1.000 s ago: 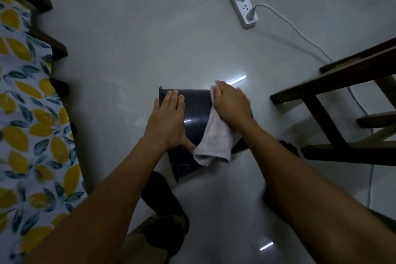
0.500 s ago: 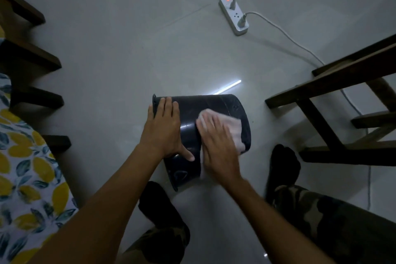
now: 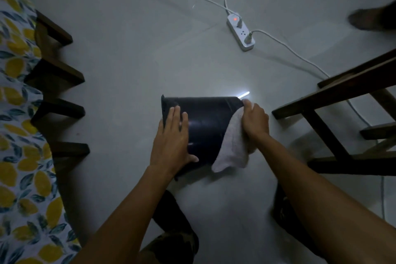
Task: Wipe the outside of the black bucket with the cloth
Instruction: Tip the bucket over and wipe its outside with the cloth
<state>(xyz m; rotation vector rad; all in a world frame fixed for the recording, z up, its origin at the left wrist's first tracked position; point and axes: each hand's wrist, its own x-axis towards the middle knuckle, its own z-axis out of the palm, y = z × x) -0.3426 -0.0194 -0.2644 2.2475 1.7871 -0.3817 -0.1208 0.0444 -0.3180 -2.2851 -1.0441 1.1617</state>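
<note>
- A black bucket [image 3: 205,128] lies on its side on a pale floor [image 3: 128,60], in the middle of the view, rim to the left and base to the right.
- The left hand [image 3: 171,146] rests flat and open on the bucket's wall near the rim, fingers spread and pointing away, thumb low on the near side. It presses the bucket still; it does not close around anything.
- The right hand [image 3: 255,122] is clenched on a pale cloth [image 3: 232,148] at the bucket's right end, by the base. The loose tail of the cloth hangs down the near side to the floor.
- To wipe well, the left hand likely needs firm downward pressure so the round bucket does not roll.
- The cloth probably works best bunched under the palm, swept in long strokes from base to rim.
- The wall against the floor is hidden; turning the bucket a little between strokes would likely reach it.
- A white power strip [image 3: 241,33] with a red light lies well away, far and right; a dark wooden chair frame [image 3: 334,100] stands near on the right.
</note>
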